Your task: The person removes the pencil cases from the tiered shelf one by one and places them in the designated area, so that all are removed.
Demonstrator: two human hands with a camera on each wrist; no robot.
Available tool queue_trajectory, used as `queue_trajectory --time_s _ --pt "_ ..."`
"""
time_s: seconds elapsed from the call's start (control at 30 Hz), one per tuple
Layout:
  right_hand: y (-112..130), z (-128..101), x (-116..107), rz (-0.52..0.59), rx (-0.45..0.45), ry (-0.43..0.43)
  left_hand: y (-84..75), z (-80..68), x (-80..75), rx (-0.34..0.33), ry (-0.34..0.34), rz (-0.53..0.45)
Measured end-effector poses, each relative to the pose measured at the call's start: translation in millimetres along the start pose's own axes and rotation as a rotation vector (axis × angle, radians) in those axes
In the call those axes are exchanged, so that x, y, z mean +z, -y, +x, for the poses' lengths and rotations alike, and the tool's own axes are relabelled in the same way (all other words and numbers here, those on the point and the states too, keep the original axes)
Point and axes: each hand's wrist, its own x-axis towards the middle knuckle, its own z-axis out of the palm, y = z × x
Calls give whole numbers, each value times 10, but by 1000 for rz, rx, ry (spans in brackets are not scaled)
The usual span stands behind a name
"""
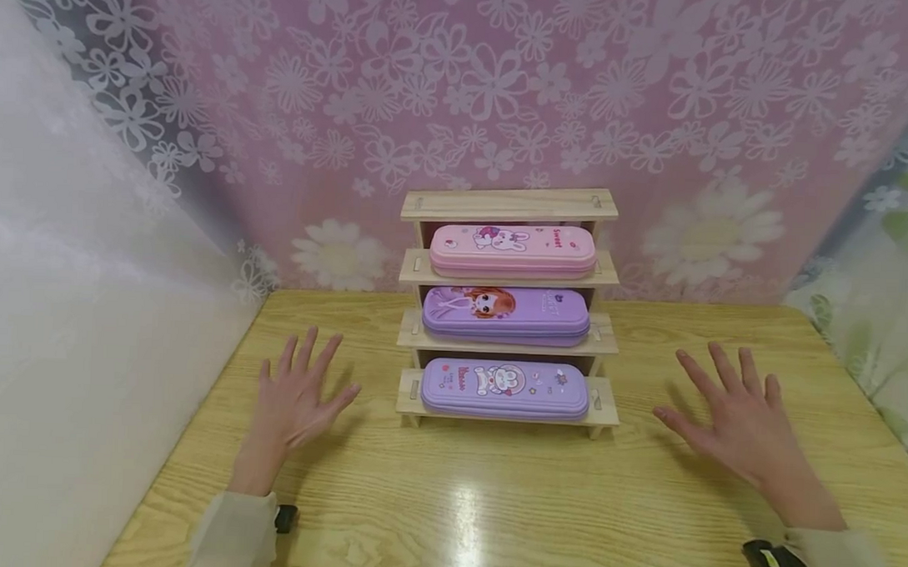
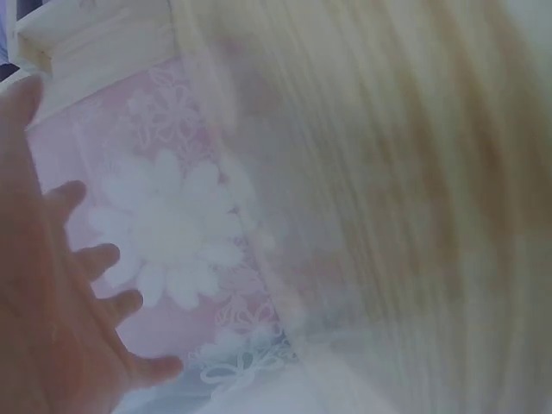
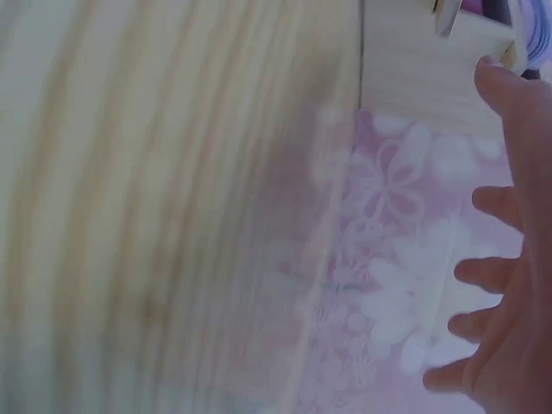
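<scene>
My left hand (image 1: 297,403) is spread out with nothing in it, to the left of a small wooden rack (image 1: 509,204). On the rack's other side, my right hand (image 1: 742,427) is held the same way, fingers apart. Three zippered pencil cases lie on the rack's steps. The top one is a pink pencil case (image 1: 463,249) with a bunny print. Below it sits a purple pencil case (image 1: 528,315) with a doll-like girl. A lilac pencil case (image 1: 450,388) with a cartoon bunny rests on the lowest step. Each wrist view shows its hand's fingers stretched toward the rack's side.
The rack stands on a wood-grain table (image 1: 386,498) near its back edge. A pink floral curtain (image 1: 491,93) hangs behind it. White sheeting (image 1: 87,262) closes off the left, and a leaf-patterned sheet (image 1: 881,323) hangs at the right.
</scene>
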Motion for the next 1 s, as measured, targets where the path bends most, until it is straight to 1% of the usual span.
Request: queue_trajectory --time_s 0.07,0.1,0.17,0.27,0.33,0.4,0.53,0.73,0.87,0.93,1.0 --pt "89 21 8 57 -36 -32 -41 28 1 17 -16 -79" --pt "139 33 11 82 -61 -60 -67 44 -4 28 -27 -135" --pt "240 59 29 144 -110 -110 -120 79 -11 54 -45 -262" --pt "388 100 66 205 -193 -186 -220 143 -28 88 -51 -467" --pt "480 118 85 252 -229 -197 -293 199 -40 106 -50 -582" --pt "563 133 106 287 -251 -193 -366 261 -39 111 -49 -665" --pt "701 158 149 361 -252 -158 -489 402 -9 105 -44 -786" --pt "839 226 217 452 -300 -176 -617 615 106 61 14 -937" --pt "905 267 262 435 -321 -179 -670 694 155 21 66 -1001" --pt "928 283 284 411 -332 -177 -697 704 137 0 90 -1036" --pt "943 296 304 384 -336 -176 -727 709 102 -23 115 -1108"
